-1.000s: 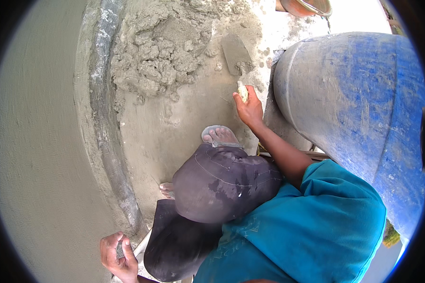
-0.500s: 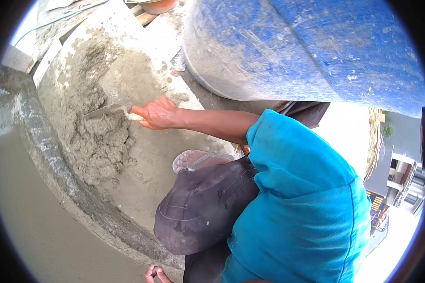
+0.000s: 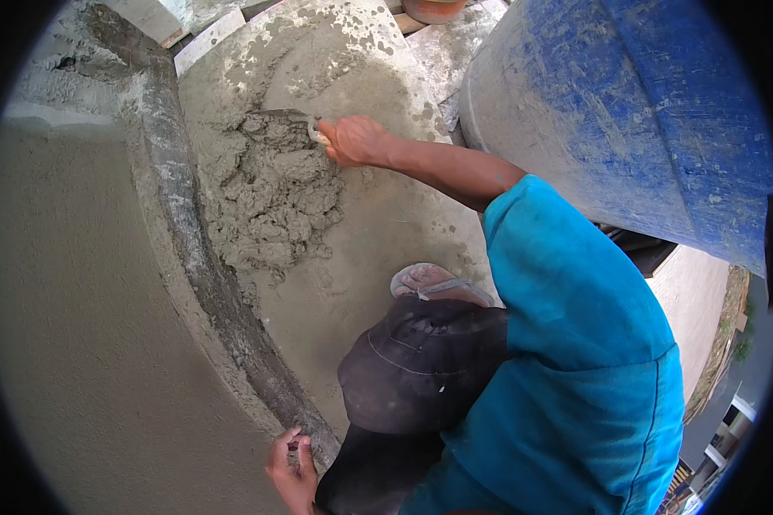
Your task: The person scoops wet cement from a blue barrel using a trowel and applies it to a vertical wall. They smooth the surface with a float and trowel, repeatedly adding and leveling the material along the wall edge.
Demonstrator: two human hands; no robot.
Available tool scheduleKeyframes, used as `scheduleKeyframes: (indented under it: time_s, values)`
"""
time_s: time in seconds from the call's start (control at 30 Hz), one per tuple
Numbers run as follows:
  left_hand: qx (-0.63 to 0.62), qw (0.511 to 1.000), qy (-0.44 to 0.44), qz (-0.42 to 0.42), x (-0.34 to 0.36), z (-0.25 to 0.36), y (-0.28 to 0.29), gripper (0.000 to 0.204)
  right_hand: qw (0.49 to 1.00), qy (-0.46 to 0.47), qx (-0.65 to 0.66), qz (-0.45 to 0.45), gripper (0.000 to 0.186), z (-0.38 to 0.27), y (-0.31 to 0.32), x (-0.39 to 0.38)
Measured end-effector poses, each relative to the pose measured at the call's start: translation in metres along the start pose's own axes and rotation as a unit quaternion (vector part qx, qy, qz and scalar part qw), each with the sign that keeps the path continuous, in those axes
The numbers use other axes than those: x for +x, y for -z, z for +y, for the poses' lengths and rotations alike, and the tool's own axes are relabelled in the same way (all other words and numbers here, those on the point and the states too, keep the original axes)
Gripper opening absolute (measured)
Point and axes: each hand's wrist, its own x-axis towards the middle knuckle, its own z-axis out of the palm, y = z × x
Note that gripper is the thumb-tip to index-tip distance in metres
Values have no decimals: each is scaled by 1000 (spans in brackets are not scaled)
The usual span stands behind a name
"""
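My right hand (image 3: 355, 140) is closed around the handle of a trowel (image 3: 316, 133). The thin blade lies at the upper edge of a lumpy heap of wet grey mortar (image 3: 275, 193), partly sunk in it or hidden by it. The heap rests on a flat, mortar-smeared board or slab (image 3: 378, 227). Near the lower edge, my left hand (image 3: 294, 475) hangs with loosely curled fingers, thumb and forefinger apart, and no object shows in it. It is beside my knee, over the raised edging (image 3: 223, 313); whether it touches the edging I cannot tell.
A big blue, mortar-stained drum (image 3: 567, 103) stands close beyond my right arm. Smooth grey plaster or concrete (image 3: 103, 283) spreads left of the curved edging. My sandalled foot (image 3: 434, 281) is on the slab near the heap. An orange-red container (image 3: 434, 10) sits at the top.
The whole view has shifted. The trowel has swept down against the heap, and the loose mortar above it is now gathered or thinned to a smear. More of my left hand shows.
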Motion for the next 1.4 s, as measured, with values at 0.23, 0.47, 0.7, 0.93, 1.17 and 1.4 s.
scheduleKeyframes:
  time_s: [0.23, 0.47, 0.7, 0.93, 1.17, 1.4]
  values:
    - [-31, 999, 8, 20, -18, -8, 7, 18, 926, -237, 260, 134, 32, 39, -9, -143]
    - [-49, 999, -9, 23, -22, 7, 5, 19, 805, -262, 498, -189, 27, -62, -40, -84]
    - [-57, 998, 24, 34, -24, -5, 12, 20, 970, -47, 194, 137, 30, -64, -18, -99]
    - [-67, 994, 49, 72, -24, -9, 14, 20, 977, -141, 157, 42, 33, -19, 31, -34]
    - [-77, 997, 9, 28, -18, -6, 11, 18, 993, -17, 40, -105, 46, -56, -19, -47]
    - [-80, 993, 69, 60, -34, -11, 14, 19, 902, -312, 282, 99, 39, 78, 47, -27]
